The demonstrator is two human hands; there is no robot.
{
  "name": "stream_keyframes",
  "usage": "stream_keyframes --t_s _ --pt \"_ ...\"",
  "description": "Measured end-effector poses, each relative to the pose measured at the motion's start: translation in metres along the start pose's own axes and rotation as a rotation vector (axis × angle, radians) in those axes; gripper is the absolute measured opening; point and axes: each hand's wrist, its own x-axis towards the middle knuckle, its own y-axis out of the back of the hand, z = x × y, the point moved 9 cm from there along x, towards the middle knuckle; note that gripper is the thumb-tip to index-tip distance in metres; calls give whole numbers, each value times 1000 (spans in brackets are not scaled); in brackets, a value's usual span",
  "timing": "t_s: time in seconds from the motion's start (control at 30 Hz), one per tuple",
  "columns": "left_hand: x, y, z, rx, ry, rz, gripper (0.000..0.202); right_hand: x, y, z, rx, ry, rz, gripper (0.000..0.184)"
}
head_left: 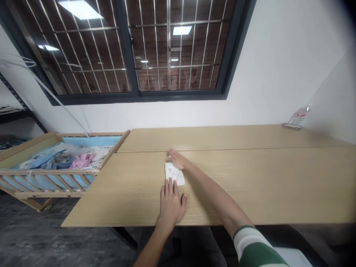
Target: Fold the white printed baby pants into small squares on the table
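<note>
A small, flat white piece [174, 173] with faint printed marks, a folded cloth or paper (I cannot tell which), lies on the wooden tabletop [250, 181]. My left hand [171, 202] rests palm down at its near edge, and the fingertips touch it. Those fingers are stretched out and slightly spread. Across the far edge of the white piece reaches my right hand [178, 160], its fingers extended to the left. The right palm partly covers the far right corner of the piece. Neither hand grips anything.
A wooden crib [55, 172] with blue lining and heaped clothes stands at the left. A clear plastic bottle [299, 115] is at the back right, beside a small flat object [291, 126]. A barred window [178, 55] is above the table. A seam crosses the tabletop.
</note>
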Motion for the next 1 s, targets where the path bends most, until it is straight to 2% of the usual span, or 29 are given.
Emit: stream_keyframes --t_s 0.13,0.23,0.33,0.47,0.6,0.7,0.77,0.87,1.0 --pt "6 11 -11 -63 40 -15 62 -15 36 16 155 -117 287 70" --pt "19 24 -36 6 226 -42 53 -31 49 19 189 -122 404 50" --pt "37 33 -54 91 350 -79 53 -41 46 16 248 -107 390 32" --pt "61 28 -59 90 354 -123 56 -49 32 5 310 -70 296 17" --pt "72 24 -53 44 321 -157 43 -60 21 5 352 -127 309 25" --pt "72 33 -49 -15 283 -149 31 -68 12 0 420 -188 299 30" --pt "68 49 -50 -64 253 -123 24 -74 8 -15 471 -195 265 28" --pt "50 87 -59 -141 209 -84 15 -88 3 -57 569 -146 204 25" --pt "-2 153 -78 -301 83 -49 26 -121 -23 -136 804 -82 85 25"
